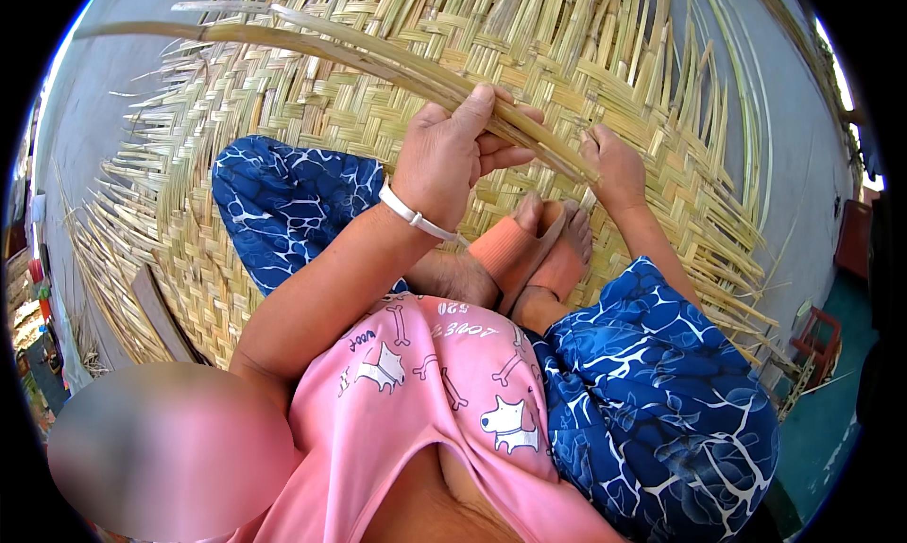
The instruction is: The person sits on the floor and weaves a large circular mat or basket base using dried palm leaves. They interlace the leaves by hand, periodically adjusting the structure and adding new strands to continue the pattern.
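Observation:
Several long split reed strips (350, 53) run from the upper left down to the centre right. My left hand (455, 148) is wrapped round them near their right end, thumb on top and fingers curled underneath. At that end my right hand (616, 170) is closed, its thumb and fingers bent together against the strip ends. What it pinches is hidden. Beneath both hands lies a large woven reed mat (312, 103), with loose unwoven ends fanning out along its far, left and right edges.
I sit on the mat, with my feet (553, 250) in orange coverings in front of me. A flat dark wooden piece (165, 311) lies on its left part. Loose strips (746, 99) trail over grey floor (803, 146) at right, beyond which stands a red frame-like object (817, 343).

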Tool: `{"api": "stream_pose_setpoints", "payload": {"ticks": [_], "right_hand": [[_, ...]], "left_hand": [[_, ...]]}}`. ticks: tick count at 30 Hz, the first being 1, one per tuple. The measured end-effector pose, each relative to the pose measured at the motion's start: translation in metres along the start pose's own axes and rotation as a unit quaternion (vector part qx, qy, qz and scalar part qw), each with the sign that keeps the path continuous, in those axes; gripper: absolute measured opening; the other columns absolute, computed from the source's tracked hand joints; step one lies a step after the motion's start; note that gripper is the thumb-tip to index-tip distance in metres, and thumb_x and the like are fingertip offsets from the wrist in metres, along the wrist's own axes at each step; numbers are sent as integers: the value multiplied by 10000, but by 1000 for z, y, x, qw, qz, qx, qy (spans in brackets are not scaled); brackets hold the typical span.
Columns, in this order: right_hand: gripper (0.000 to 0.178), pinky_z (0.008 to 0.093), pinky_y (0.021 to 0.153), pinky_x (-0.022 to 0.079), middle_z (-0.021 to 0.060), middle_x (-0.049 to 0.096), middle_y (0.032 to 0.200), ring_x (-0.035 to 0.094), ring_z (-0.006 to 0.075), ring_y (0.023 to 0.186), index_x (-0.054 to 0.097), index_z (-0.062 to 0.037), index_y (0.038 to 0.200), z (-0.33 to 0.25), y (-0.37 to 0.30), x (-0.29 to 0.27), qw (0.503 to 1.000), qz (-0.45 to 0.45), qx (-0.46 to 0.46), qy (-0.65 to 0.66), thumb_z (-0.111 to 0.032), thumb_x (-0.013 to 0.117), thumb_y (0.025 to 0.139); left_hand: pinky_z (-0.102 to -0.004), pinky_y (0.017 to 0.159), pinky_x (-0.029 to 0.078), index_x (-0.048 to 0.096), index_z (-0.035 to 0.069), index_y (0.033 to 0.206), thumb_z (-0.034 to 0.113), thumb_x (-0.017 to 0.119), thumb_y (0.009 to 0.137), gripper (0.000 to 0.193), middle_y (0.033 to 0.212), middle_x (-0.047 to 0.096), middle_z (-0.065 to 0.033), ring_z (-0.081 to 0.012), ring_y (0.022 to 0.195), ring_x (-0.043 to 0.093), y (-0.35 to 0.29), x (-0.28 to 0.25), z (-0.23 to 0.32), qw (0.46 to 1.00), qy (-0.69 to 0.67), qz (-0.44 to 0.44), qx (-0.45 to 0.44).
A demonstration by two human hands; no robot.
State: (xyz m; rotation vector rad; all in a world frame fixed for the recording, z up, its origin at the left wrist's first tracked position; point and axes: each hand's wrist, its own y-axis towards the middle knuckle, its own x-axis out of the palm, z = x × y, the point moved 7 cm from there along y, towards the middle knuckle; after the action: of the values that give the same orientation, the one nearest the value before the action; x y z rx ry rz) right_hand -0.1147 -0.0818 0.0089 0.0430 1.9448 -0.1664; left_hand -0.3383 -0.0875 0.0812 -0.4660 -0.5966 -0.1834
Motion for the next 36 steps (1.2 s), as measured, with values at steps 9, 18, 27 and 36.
{"api": "stream_pose_setpoints", "payload": {"ticks": [9,18,27,36], "right_hand": [[445,376,777,475,158,641,961,614,266,906,547,42,1140,-90,-9,-15,953,-108,-198,203,-349,478,939],[406,236,528,462,50,609,663,556,101,534,556,-12,935,-97,-75,22,779,-440,73,442,-402,447,968],[406,224,499,457,75,611,625,565,128,515,555,4,1040,-90,-103,32,741,-518,79,420,-380,440,971],[446,270,615,517,95,636,715,622,161,627,522,28,1148,-90,-119,45,695,-580,60,420,-371,404,988]], "left_hand": [[-311,767,554,570,31,1070,250,513,952,255,1049,655,-152,-221,928,661,6,-54,-16,991,63,-16,-113],[-330,811,542,560,25,1106,244,553,932,280,1048,650,-139,-218,947,654,5,-49,-28,989,38,-72,-124],[-363,853,529,558,27,1095,219,556,930,253,1054,652,-130,-223,965,651,3,-93,10,996,26,-23,-82],[-338,797,550,578,25,1100,263,607,900,312,1021,665,-110,-205,938,661,-2,-93,-16,984,96,-47,-145]]}}
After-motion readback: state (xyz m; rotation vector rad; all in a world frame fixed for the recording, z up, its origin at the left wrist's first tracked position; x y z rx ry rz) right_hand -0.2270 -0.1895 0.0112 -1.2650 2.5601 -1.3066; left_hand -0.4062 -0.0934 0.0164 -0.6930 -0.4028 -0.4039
